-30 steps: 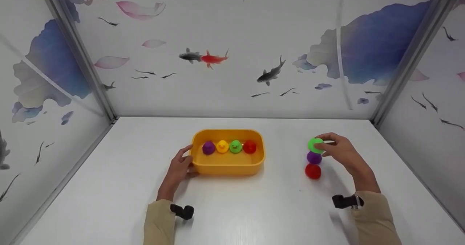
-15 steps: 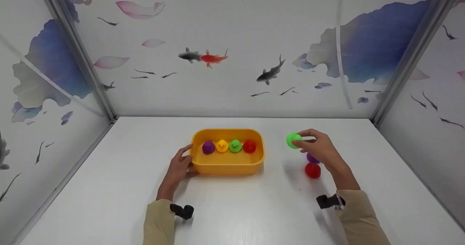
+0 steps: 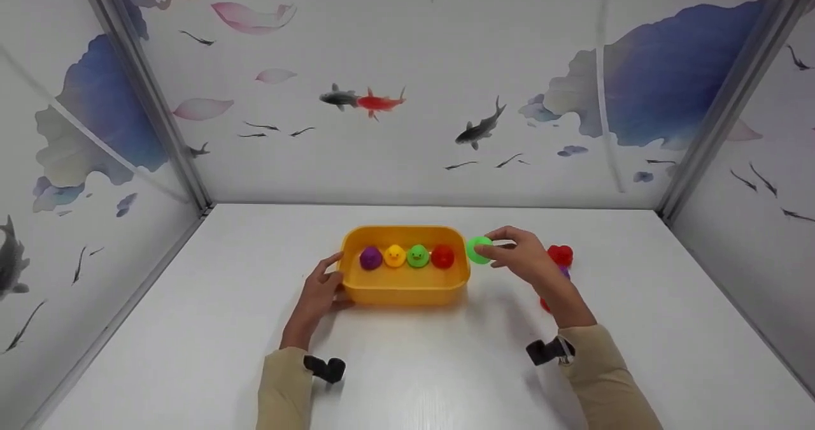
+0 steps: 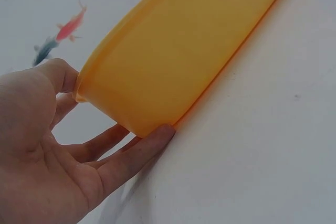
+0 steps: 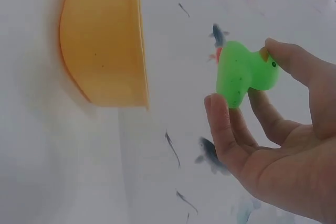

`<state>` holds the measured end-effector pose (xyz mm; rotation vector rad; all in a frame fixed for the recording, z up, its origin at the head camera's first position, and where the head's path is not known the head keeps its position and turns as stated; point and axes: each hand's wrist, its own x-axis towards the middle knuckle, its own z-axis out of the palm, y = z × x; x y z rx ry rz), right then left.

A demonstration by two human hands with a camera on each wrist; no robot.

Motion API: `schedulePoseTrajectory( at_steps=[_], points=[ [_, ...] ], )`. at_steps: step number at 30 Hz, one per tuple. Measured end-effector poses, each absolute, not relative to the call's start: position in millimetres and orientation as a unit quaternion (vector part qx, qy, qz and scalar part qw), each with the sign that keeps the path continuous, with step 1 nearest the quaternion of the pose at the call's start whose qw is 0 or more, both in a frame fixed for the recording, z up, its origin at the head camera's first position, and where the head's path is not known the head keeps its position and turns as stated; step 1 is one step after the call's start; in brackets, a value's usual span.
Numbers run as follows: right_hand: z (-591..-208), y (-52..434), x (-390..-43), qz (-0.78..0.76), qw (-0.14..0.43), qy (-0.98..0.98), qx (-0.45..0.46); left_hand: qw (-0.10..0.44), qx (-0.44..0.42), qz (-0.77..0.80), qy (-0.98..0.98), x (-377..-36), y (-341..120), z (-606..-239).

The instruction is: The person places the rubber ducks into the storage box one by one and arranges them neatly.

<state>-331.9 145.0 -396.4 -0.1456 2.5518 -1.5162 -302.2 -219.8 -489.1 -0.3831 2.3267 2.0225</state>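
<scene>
- The right hand (image 3: 523, 255) pinches a green duck (image 5: 236, 72) in its grip, just beside the right end of the orange tub (image 3: 407, 297).
- The left hand (image 3: 316, 293) has its grip on the tub's left end.
- Inside the tub, in one row: a purple toy (image 3: 370, 258), a yellow duck (image 3: 395, 256), another green duck (image 3: 418, 256), a red toy (image 3: 442, 257).
- On the bench (image 3: 407, 366), further toys (image 3: 561, 255) are partly hidden.

A white counter (image 3: 407, 366) spreads beneath the right grip (image 3: 525, 257); a fish-painted wall (image 3: 420, 48) stands beyond, a grey post (image 3: 731, 92) farther right.
</scene>
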Motion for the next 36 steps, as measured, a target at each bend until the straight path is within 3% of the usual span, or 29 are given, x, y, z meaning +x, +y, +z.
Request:
schedulePoseTrajectory(
  at_steps=[20,36],
  points=[
    [-398,79,-351,-0.509,0.157,0.842,-0.087,0.019,-0.120,0.655,0.745,-300,-220,-490],
    [-420,33,-350,-0.525,0.135,0.821,-0.179,0.022,-0.116,0.656,0.746,-302,-219,-490]
  ],
)
